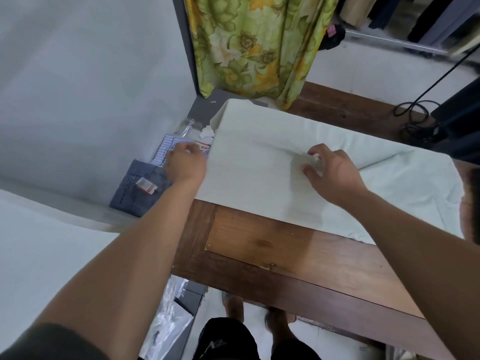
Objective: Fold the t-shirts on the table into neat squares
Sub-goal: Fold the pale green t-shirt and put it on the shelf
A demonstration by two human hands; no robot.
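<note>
A white t-shirt (259,157) lies across the wooden table (259,245). The right hand (335,172) pinches its middle. The left hand (185,163) curls at its 9 o'clock edge, grip unclear. An uneven pull could skew the fold.

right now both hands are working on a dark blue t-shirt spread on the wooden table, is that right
No. The t-shirt spread on the wooden table is white, not dark blue, as the head view shows. The left hand is at its left edge, the right hand at its middle. The dark blue-grey garment lies off the table, to the left.
</note>
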